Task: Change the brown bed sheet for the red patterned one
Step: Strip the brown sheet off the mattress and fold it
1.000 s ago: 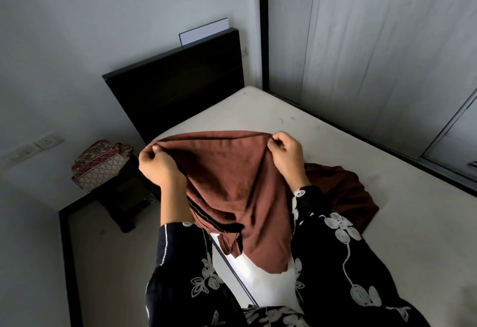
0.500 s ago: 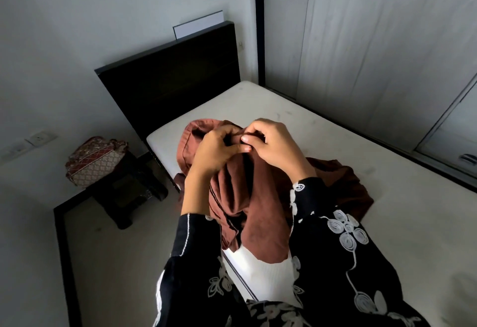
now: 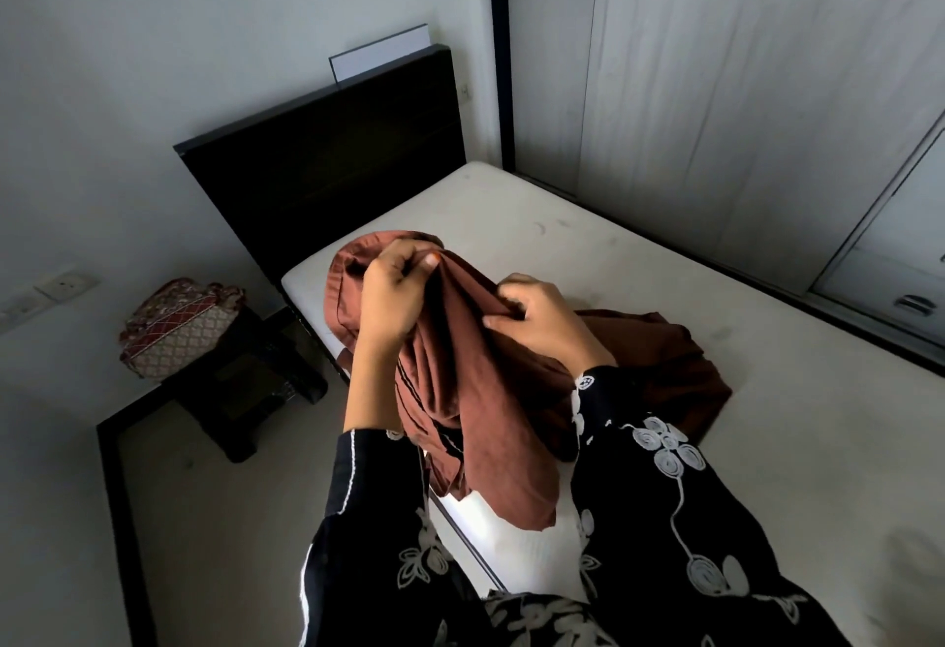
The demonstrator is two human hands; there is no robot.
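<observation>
Gripping the brown sheet (image 3: 475,391) above the bare mattress (image 3: 665,299), my left hand (image 3: 394,299) bunches its top while my right hand (image 3: 542,324) pinches a fold.

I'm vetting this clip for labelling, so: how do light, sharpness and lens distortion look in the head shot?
Head view: dim, soft light, no glare, the mattress palest near the person; head view: wide-angle bending tilts the headboard and wardrobe doors; head view: the left hand looks sharp on the brown sheet, the right hand slightly smeared along its fingers.
</observation>
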